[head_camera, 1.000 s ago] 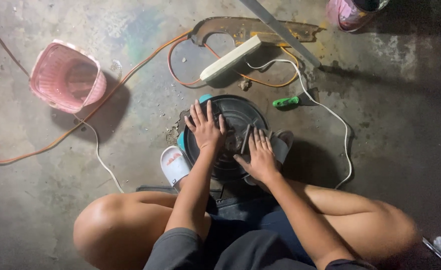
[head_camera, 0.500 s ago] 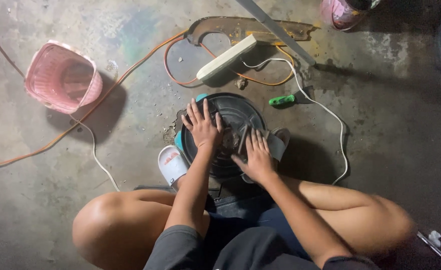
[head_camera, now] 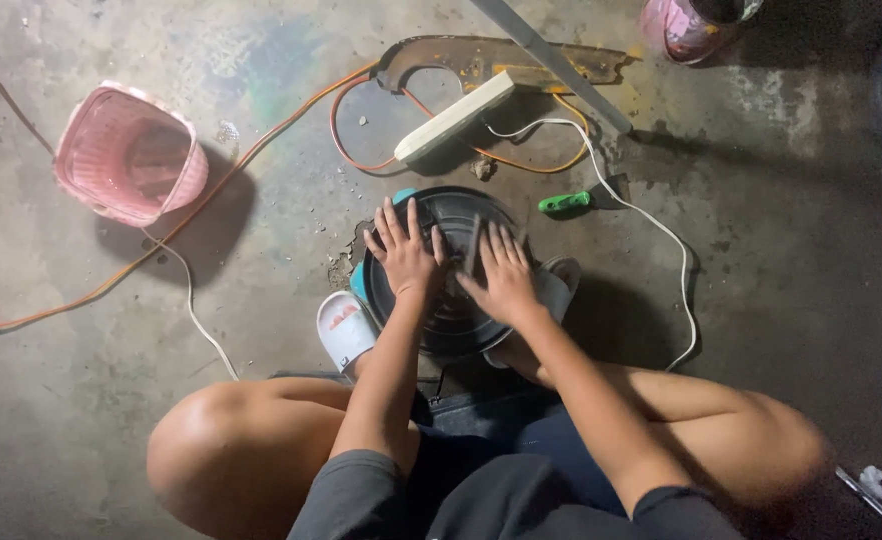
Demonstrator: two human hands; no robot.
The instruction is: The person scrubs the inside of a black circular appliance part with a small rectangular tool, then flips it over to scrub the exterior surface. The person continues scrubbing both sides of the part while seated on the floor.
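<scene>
Black wire guard, round, probably a fan grille (head_camera: 456, 215), sits on the concrete floor (head_camera: 781, 250) between the squatting person's sandalled feet. In the head view the left hand (head_camera: 404, 255) and right hand (head_camera: 504, 275) both lie flat on top of it, fingers spread, pressing rather than gripping anything. My take: keep the palms opposite each other and push evenly so the rim seats all round instead of popping up on one side. Nearby: green screwdriver (head_camera: 564, 203), white power strip (head_camera: 456, 117), orange cable (head_camera: 191, 215), pink basket (head_camera: 129, 153).
</scene>
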